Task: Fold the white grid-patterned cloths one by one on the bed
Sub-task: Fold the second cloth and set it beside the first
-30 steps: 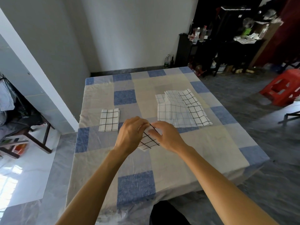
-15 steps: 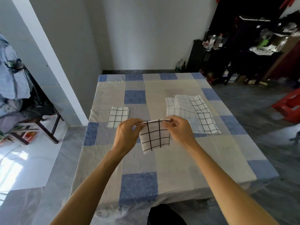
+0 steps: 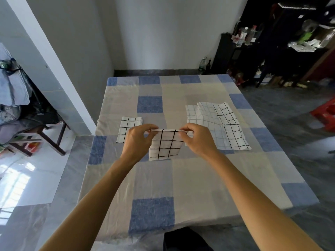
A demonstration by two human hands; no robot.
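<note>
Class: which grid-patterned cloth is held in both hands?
The middle cloth, pinched at its top edge by left hand and right hand; the folded cloth at left and the pile at right lie flat.

Daylight glare on floor (image 3: 16, 180) left; dark right corner; wide-angle edge warp.

Bare forearms (image 3: 101, 187), dark clothing (image 3: 186, 240)

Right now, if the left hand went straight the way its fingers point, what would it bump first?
Probably the right hand. The left hand points rightward along the cloth both hands pinch, though depth is hard to judge.
</note>
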